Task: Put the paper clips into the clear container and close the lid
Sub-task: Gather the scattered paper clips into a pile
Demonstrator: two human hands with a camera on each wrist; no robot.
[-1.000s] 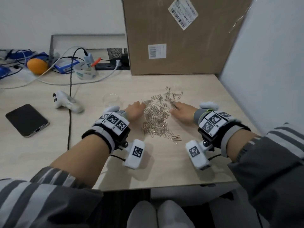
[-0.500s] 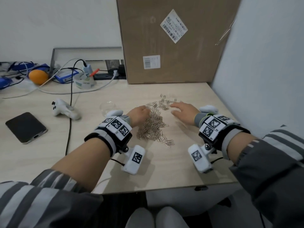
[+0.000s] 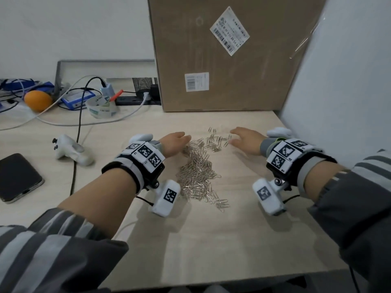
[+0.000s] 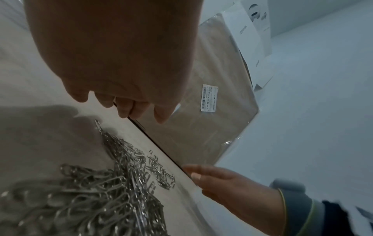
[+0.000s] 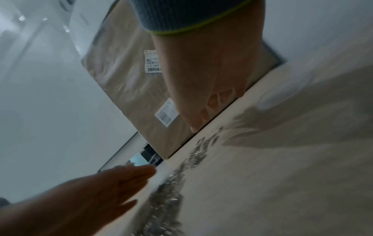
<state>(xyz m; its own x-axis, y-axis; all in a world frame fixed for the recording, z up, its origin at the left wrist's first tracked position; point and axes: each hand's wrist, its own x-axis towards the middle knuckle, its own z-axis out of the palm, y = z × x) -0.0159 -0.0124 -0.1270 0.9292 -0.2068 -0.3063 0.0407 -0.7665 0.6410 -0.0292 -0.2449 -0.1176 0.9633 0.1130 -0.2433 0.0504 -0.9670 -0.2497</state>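
A long heap of silver paper clips (image 3: 197, 172) lies on the wooden table (image 3: 211, 240) between my hands. In the head view my left hand (image 3: 177, 141) rests at the heap's far left edge, fingers relaxed and holding nothing. My right hand (image 3: 241, 137) hovers at the far right of the clips with its fingers spread. The left wrist view shows the left hand (image 4: 125, 71) just above the clips (image 4: 90, 199), with my right hand (image 4: 228, 182) beyond. The right wrist view shows the right hand (image 5: 207, 83) above blurred clips (image 5: 167, 199). I see no clear container in any view.
A large cardboard box (image 3: 222, 60) stands behind the clips and a white panel (image 3: 338, 81) closes off the right. To the left lie a white controller (image 3: 69, 151), a phone (image 3: 17, 178), a black cable (image 3: 78, 134), a tape roll (image 3: 101, 106) and an orange (image 3: 38, 100).
Both hands have slid away from me towards the far end of the heap. The clips are bunched into a narrower strip. My right hand has come off the clips and spread its fingers.
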